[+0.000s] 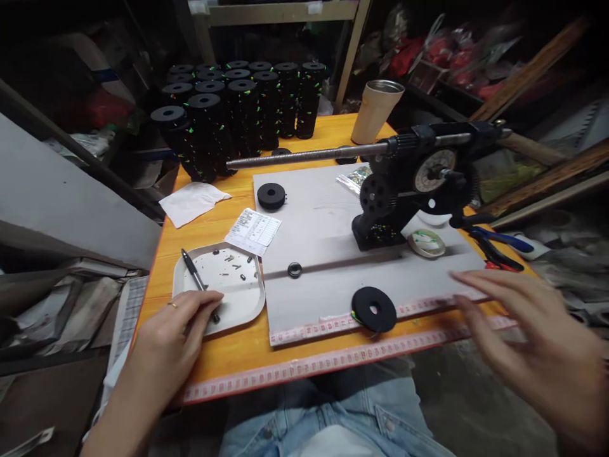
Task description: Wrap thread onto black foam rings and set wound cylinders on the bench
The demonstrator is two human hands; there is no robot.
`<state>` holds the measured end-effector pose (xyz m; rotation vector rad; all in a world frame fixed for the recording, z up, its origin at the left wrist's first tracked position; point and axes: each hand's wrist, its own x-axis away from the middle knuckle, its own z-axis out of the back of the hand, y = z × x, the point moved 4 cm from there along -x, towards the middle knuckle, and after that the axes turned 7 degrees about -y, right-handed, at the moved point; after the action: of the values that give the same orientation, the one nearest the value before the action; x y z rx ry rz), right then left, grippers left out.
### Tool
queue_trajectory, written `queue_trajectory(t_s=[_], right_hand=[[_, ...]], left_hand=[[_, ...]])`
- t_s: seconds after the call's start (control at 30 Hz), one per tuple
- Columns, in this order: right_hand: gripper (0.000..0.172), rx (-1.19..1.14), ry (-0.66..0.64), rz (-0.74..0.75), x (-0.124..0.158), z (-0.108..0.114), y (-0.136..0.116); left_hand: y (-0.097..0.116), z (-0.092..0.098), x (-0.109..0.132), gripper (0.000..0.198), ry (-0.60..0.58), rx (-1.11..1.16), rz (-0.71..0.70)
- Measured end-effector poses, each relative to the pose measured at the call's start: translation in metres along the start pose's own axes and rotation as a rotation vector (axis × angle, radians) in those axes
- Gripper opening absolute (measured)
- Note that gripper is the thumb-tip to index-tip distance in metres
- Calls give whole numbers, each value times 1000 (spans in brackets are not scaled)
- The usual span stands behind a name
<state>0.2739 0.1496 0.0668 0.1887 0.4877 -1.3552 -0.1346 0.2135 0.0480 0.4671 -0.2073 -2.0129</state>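
My left hand is at the near left rim of a white tray. Its fingers are bent together over the middle of a black pen, which slants across the tray; both pen ends show. Small dark bits and pins lie scattered in the tray. My right hand, smeared by motion, hovers over the board's right end with thumb and fingers apart, holding nothing. Between the hands, a flat black disc with a centre hole lies on the board's front edge. A small black ring lies behind it.
A black hand-cranked machine with a long threaded rod stands on the white board. Behind are several black cylinders and a beige tumbler. Pliers lie right, near a tape roll. Measuring tapes line the front edges.
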Motion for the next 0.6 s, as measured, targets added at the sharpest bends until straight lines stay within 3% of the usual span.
queue_trajectory(t_s=[0.13,0.27,0.4,0.5,0.6], right_hand=[[36,-237,-205,160,-10,-16,-41],[24,-333,-226,109,-3,-26,-45],[38,-344,-255,61,-1,-32,-45],[45,-350,-207,92,-6,-22,-52],[39,-365,-49,154,-3,3,-59]], left_hand=[[3,5,2,13,97,20,-20],[4,7,10,12,182,17,11],[5,6,17,12,231,56,70],[12,1,18,12,219,103,103],[22,-3,15,6,217,157,101]])
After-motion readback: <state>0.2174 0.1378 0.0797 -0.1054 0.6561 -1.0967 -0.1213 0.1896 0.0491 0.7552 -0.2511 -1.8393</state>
